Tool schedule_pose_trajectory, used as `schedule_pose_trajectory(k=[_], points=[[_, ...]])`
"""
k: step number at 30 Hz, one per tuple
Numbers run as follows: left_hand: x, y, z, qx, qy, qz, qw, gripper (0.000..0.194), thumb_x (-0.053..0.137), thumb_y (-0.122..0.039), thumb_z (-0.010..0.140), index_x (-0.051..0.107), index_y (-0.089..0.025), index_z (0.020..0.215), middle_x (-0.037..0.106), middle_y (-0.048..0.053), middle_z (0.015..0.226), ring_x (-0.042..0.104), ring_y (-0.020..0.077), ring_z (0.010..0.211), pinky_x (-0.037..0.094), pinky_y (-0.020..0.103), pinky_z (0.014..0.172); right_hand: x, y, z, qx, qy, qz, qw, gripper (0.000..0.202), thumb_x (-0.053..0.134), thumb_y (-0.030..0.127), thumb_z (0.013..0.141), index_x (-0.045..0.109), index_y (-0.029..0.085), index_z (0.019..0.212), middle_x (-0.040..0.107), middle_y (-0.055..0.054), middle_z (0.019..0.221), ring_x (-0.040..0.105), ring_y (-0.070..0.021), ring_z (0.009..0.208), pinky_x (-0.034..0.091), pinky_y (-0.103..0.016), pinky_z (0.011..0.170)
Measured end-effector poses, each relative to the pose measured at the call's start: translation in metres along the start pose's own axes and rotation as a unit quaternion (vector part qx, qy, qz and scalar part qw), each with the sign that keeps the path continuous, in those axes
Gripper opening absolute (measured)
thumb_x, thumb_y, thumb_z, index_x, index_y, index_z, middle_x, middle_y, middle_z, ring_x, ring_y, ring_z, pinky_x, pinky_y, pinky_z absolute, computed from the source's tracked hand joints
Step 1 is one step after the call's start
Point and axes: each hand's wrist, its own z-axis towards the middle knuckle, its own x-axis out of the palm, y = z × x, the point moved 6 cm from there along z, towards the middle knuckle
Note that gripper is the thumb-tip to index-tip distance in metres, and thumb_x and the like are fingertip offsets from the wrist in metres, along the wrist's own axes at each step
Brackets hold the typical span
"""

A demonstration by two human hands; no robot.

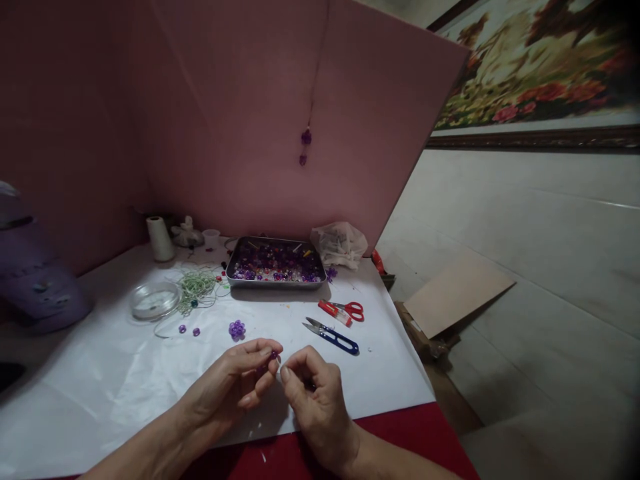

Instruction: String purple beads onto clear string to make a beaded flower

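Observation:
My left hand [233, 381] is closed in a pinch around a small cluster of dark purple beads [271, 360], partly covered by the fingers. Close beside it, my right hand [323, 403] pinches thumb against forefinger. Whatever lies between those fingertips is too small to make out. Just beyond the left hand, a purple beaded flower [237, 329] rests on the white sheet. Two loose purple beads [189, 330] lie to its left. Blue-handled thread snips [332, 337] are beyond the right hand, with red-handled scissors [353, 310] and a red lighter [334, 313] behind them.
A metal tray [275, 285] of mixed beads stands at the back, beside a plastic bag [340, 245]. Leftward are green cord [197, 287], a clear spool [155, 300], a thread cone [160, 239] and a purple container [40, 287]. A beaded strand [305, 138] hangs from the pink panel.

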Motion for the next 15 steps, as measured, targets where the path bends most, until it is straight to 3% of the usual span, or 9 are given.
schedule_pose_trajectory(k=[6,15], points=[[0.0020,0.0009,-0.0004,0.015,0.032,0.011,0.999,0.006,0.060,-0.015,0.076,0.064,-0.011,0.079,0.055,-0.002,0.054,0.035,0.0017,0.035,0.020,0.015,0.034,0.0012,0.0007,-0.0005,-0.006,0.003,0.008,1.000,0.016,0.049,0.027,0.086,0.049,0.017,0.074,0.059,0.000,0.057,0.036,-0.0076,0.045,0.028,-0.022,0.044],[0.0033,-0.0007,-0.0011,0.019,0.023,0.021,0.999,0.005,0.061,-0.015,0.075,0.063,-0.012,0.078,0.054,-0.002,0.054,0.035,0.0024,0.036,0.019,0.015,0.035,-0.0002,0.0002,-0.0015,0.001,-0.003,0.002,1.000,0.018,0.050,0.029,0.085,0.050,0.017,0.072,0.049,0.004,0.052,0.034,-0.0075,0.045,0.027,-0.022,0.044]])
